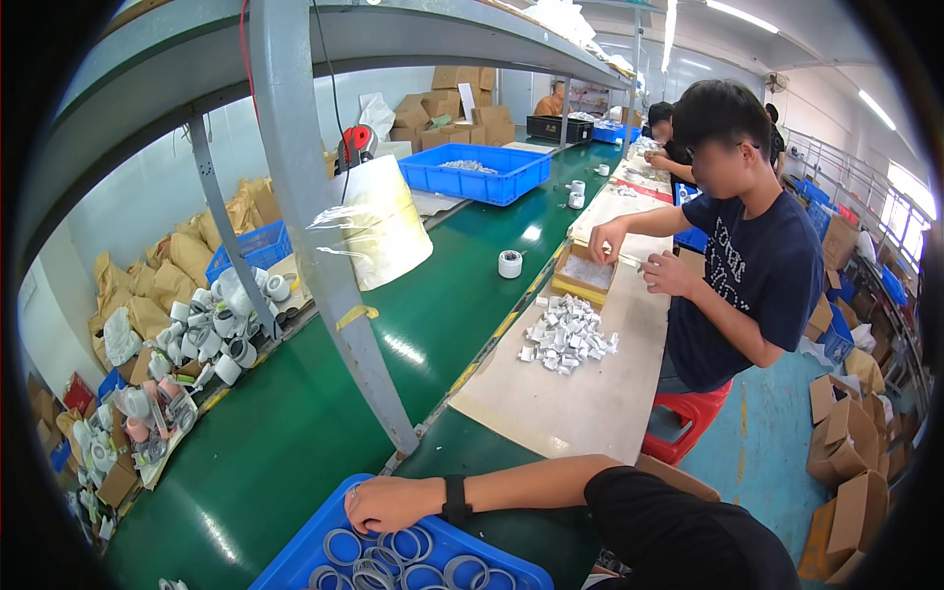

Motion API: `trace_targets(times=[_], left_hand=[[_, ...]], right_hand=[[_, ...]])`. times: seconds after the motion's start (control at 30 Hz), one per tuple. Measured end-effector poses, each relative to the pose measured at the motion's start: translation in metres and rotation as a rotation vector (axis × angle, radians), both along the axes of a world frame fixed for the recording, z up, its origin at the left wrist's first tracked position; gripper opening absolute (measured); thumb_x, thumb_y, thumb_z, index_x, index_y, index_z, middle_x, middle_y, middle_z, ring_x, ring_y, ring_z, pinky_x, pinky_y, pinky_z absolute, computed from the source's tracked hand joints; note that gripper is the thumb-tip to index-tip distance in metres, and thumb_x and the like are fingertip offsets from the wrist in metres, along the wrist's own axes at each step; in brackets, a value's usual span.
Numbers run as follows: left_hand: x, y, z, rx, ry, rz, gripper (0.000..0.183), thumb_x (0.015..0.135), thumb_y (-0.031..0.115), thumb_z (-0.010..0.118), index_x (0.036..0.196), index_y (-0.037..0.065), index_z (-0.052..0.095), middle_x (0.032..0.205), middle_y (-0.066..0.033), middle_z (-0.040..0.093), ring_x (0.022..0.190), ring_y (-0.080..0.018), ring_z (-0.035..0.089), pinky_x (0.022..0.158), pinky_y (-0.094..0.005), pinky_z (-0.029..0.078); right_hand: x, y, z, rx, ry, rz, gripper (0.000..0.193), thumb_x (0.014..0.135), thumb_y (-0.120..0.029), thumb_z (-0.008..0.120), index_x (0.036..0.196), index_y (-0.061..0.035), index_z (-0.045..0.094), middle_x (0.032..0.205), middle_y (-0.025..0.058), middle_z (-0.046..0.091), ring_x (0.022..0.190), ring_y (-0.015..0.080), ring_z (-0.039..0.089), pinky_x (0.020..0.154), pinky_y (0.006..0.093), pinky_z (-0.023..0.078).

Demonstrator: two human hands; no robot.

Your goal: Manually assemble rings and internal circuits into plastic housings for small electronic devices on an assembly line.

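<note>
Green conveyor belt (265, 423) stretching beyond a blue tray (303, 543). At the tray's far end, the right hand (391, 503) curls downward, its grip hidden. Many grey rings (380, 564) lie loose inside the tray, apparently unused; nothing looks clearly finished.

White lettering (730, 254) spreads over the chest of the seated co-worker's navy T-shirt (772, 280); no other wording is legible.

The rings (383, 564) are grey, the tray (298, 547) blue.
</note>
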State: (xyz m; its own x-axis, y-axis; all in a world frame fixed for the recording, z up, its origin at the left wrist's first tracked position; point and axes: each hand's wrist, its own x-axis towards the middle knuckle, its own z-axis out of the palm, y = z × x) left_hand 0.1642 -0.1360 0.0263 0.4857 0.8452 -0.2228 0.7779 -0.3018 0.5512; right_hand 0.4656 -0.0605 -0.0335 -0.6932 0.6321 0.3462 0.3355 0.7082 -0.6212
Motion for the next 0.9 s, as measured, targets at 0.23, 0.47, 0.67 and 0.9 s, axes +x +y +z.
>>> trace_targets(times=[0.23, 0.47, 0.67, 0.9], left_hand=[[0.0009, -0.0001, -0.0016, 0.028, -0.002, 0.001, 0.033, 0.08, 0.015, 0.065, 0.11, 0.003, 0.061, 0.079, -0.0129, 0.061, 0.069, -0.0261, 0.057, 0.065, -0.036, 0.046], [0.0001, 0.0005, -0.0023, 0.021, -0.004, 0.009, 0.032, 0.08, 0.015, 0.065, 0.11, 0.003, 0.061, 0.078, -0.013, 0.061, 0.069, -0.0262, 0.057, 0.065, -0.0355, 0.046], [0.0005, 0.0008, -0.0022, 0.042, -0.011, 0.0, 0.032, 0.08, 0.015, 0.065, 0.11, 0.003, 0.061, 0.077, -0.0129, 0.06, 0.068, -0.0262, 0.056, 0.065, -0.0353, 0.046], [0.0015, -0.0025, 0.002, 0.044, -0.02, 0.01, 0.032, 0.08, 0.016, 0.065, 0.109, 0.004, 0.061, 0.076, -0.0131, 0.06, 0.067, -0.0272, 0.057, 0.063, -0.0363, 0.046]], right_hand=[[0.0004, 0.0019, -0.0024, 0.006, 0.008, 0.008, 0.004, 0.071, -0.003, 0.057, 0.069, -0.0039, 0.06, 0.078, 0.0072, 0.063, 0.088, 0.0253, 0.058, 0.076, 0.037, 0.046], [-0.0004, 0.0019, -0.0005, 0.019, 0.019, 0.017, 0.004, 0.07, -0.003, 0.057, 0.069, -0.0036, 0.06, 0.076, 0.0074, 0.062, 0.087, 0.0254, 0.058, 0.075, 0.0371, 0.046], [0.0007, 0.0015, -0.001, 0.024, 0.023, -0.005, 0.003, 0.07, -0.003, 0.056, 0.068, -0.0031, 0.059, 0.074, 0.0072, 0.062, 0.085, 0.0256, 0.057, 0.074, 0.037, 0.046], [-0.0015, 0.0021, -0.0026, 0.053, 0.042, 0.012, 0.005, 0.07, -0.005, 0.056, 0.068, -0.0049, 0.06, 0.073, 0.0074, 0.061, 0.083, 0.0265, 0.058, 0.072, 0.038, 0.046]])
